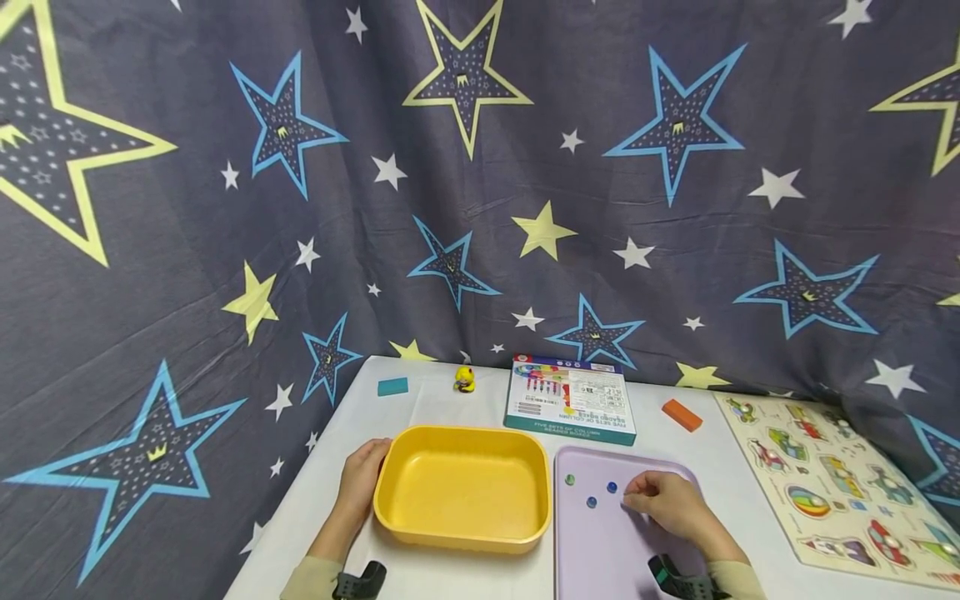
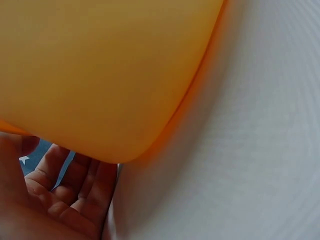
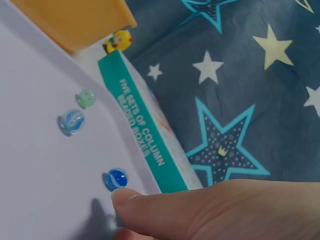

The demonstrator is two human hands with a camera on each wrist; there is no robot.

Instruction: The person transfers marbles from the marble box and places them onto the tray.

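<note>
A yellow tub (image 1: 462,537) stands on the white table. My left hand (image 1: 363,475) rests against its left side, fingers (image 2: 52,165) relaxed and touching near the far corner, outside the wall. Over a lilac tray (image 1: 600,554) to the right, my right hand (image 1: 666,502) pinches a small clear marble (image 3: 112,222) between thumb and finger, mostly hidden by them. Close to the thumb lies a dark blue marble (image 3: 118,178). A blue-and-white marble (image 3: 73,120) and a green marble (image 3: 87,97) lie farther off on the tray.
Behind the tray lies a bead box (image 1: 570,402). A yellow toy figure (image 1: 464,380) and a teal block (image 1: 392,387) stand behind the tub. To the right are an orange block (image 1: 682,415) and a picture puzzle board (image 1: 832,475). A starry cloth (image 1: 480,183) hangs behind.
</note>
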